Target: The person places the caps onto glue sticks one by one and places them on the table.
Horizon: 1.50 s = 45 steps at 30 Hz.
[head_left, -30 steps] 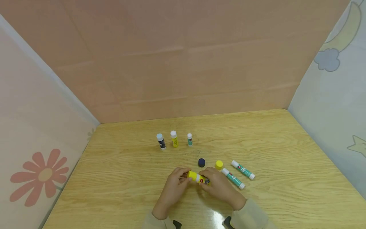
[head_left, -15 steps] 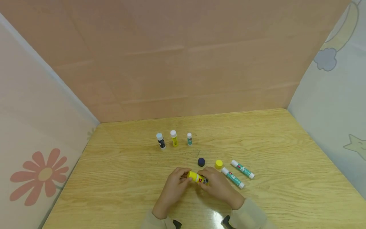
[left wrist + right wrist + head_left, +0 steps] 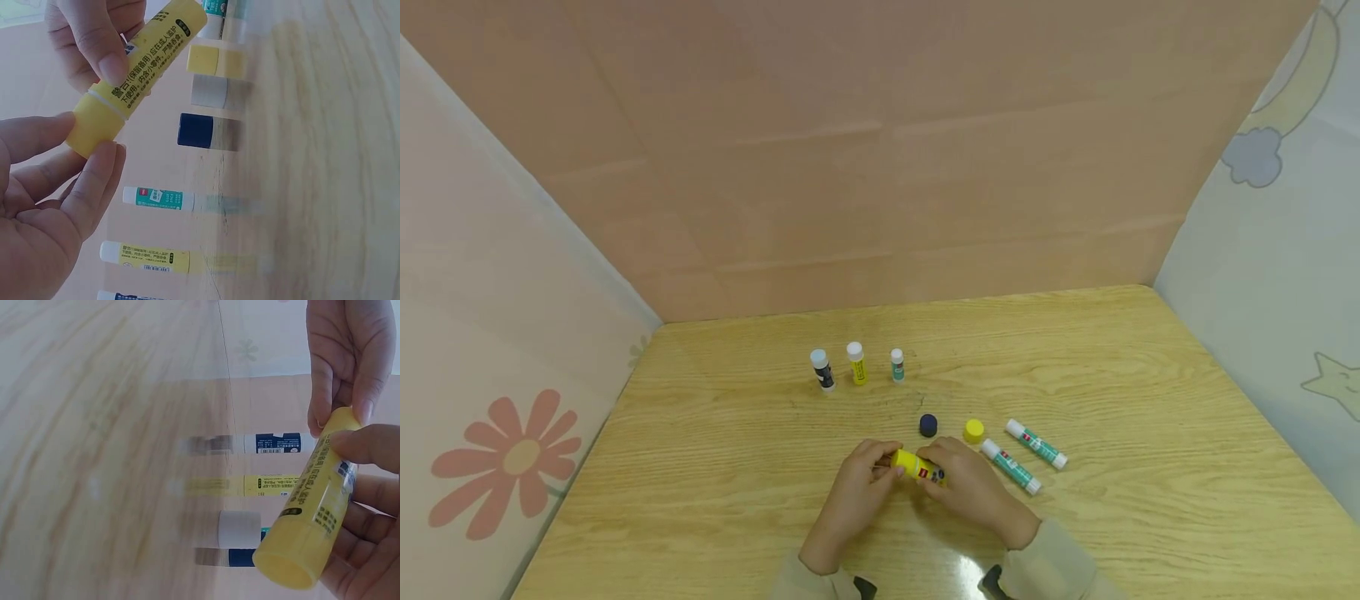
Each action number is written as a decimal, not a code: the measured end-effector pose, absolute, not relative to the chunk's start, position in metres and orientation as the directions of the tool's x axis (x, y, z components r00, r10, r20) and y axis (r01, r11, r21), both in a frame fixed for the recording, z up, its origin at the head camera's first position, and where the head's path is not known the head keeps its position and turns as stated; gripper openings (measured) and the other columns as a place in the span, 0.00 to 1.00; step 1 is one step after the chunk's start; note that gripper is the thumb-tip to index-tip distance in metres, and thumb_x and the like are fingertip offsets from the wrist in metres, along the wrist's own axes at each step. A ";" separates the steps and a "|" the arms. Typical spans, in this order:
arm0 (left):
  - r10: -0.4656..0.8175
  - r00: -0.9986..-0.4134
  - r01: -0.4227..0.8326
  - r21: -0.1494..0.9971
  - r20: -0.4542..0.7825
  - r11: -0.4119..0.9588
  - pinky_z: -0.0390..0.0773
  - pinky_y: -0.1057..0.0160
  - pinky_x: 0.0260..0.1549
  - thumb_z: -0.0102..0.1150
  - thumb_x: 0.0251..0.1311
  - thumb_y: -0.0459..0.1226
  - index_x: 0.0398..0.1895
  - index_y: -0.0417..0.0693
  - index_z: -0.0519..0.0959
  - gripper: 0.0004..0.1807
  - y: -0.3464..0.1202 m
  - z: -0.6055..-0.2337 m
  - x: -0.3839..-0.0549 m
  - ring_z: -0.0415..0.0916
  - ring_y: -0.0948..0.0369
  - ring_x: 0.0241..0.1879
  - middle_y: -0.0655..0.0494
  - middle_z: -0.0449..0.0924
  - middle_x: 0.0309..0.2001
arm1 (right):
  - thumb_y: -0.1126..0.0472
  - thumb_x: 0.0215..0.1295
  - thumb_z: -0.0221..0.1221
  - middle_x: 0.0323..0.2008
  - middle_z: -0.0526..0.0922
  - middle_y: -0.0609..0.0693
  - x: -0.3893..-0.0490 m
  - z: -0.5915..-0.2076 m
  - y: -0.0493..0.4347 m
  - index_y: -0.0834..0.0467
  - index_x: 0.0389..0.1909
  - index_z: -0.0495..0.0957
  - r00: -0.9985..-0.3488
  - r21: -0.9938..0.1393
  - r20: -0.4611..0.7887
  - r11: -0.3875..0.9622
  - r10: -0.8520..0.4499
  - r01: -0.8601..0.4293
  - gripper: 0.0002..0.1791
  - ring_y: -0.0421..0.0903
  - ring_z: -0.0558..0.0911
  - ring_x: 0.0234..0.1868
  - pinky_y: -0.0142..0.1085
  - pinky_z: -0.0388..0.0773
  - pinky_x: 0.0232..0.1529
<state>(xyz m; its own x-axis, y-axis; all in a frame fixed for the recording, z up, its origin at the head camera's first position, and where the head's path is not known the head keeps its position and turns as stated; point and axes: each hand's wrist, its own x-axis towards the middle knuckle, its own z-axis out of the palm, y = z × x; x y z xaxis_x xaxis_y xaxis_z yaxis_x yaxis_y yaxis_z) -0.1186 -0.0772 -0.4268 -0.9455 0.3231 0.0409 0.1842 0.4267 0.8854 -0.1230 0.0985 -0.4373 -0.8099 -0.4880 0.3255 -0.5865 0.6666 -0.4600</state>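
Observation:
Both hands hold a yellow glue stick [image 3: 931,474] above the table, tilted. My left hand [image 3: 859,483] pinches its yellow cap [image 3: 97,128] between thumb and fingers. My right hand [image 3: 966,483] grips the printed barrel [image 3: 322,487]. A thin white ring shows between cap and barrel in the left wrist view. The barrel's far end looks hollow in the right wrist view. Beyond the hands lie a navy cap [image 3: 928,426] and a second yellow cap [image 3: 973,431]. A white cap-like piece [image 3: 209,90] appears between them in the left wrist view; the head view hides it.
Standing at the back are a navy glue stick [image 3: 823,371], a yellow one [image 3: 857,364] with a white cap and a small green one [image 3: 897,366]. Two green glue sticks [image 3: 1011,467] [image 3: 1037,444] lie right of my right hand on the wooden table [image 3: 700,467].
My right hand has shifted slightly left, bringing the barrel nearer the cap. The white band between them has narrowed. My left hand stays almost in place.

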 end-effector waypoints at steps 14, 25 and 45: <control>0.315 -0.949 0.164 0.894 0.027 0.417 0.73 0.73 0.35 0.54 0.55 0.32 0.45 0.31 0.71 0.16 -0.079 -0.426 -0.119 0.71 0.59 0.38 0.51 0.70 0.39 | 0.60 0.42 0.65 0.30 0.76 0.48 -0.123 -0.437 0.096 0.63 0.34 0.77 -0.789 -0.428 0.387 0.665 -0.477 -0.612 0.16 0.40 0.72 0.31 0.28 0.72 0.28; 0.318 -0.948 0.149 0.897 0.010 0.415 0.73 0.72 0.35 0.53 0.55 0.31 0.46 0.32 0.71 0.16 -0.077 -0.426 -0.119 0.71 0.58 0.39 0.52 0.70 0.38 | 0.60 0.43 0.65 0.28 0.74 0.46 -0.123 -0.438 0.096 0.63 0.33 0.76 -0.807 -0.448 0.345 0.671 -0.479 -0.590 0.16 0.36 0.69 0.27 0.26 0.69 0.25; 0.320 -0.947 0.161 0.905 0.030 0.394 0.73 0.72 0.36 0.52 0.56 0.32 0.43 0.38 0.73 0.12 -0.076 -0.427 -0.117 0.71 0.59 0.39 0.52 0.71 0.40 | 0.61 0.45 0.64 0.29 0.74 0.46 -0.122 -0.443 0.107 0.63 0.35 0.74 -0.894 -0.547 0.215 0.711 -0.392 -0.443 0.16 0.36 0.69 0.26 0.27 0.69 0.25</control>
<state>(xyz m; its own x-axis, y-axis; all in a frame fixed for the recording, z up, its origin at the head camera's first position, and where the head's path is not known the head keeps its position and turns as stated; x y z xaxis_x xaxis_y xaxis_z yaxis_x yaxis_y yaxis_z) -0.1175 -0.0755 -0.4269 -0.9469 0.3202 0.0296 0.1614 0.3936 0.9050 -0.1219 0.1072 -0.4428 -0.8944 -0.3923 0.2147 -0.4429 0.7105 -0.5468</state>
